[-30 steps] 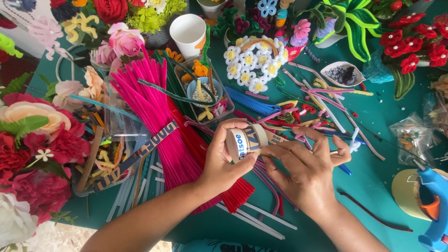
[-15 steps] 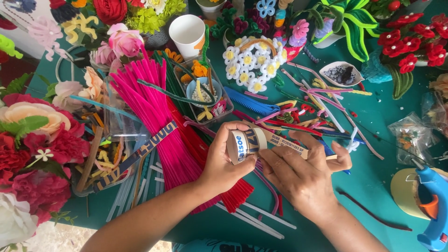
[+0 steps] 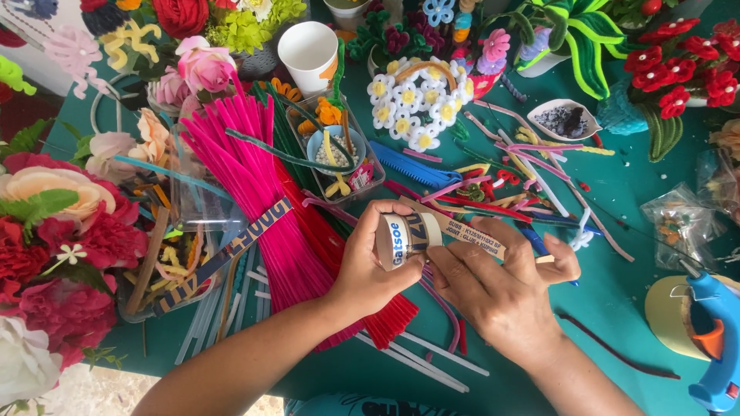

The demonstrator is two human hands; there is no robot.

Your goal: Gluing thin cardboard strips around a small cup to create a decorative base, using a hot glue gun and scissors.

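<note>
Cardboard-cored, the small roll of pale tape (image 3: pixel 402 239) sits pinched in the left hand (image 3: pixel 368 270), fingers curled shut around it, just above the teal table (image 3: pixel 640 192). The right hand (image 3: pixel 501 289) pinches a drawn-out strip of tape (image 3: pixel 470 236) between thumb and forefinger, the other fingers loosely bent. A short length is unrolled and not yet cut. Beside the left hand lies a bundle of hot-pink pipe cleaners (image 3: pixel 247 185); a blue glue gun (image 3: pixel 721 323) rests far right.
</note>
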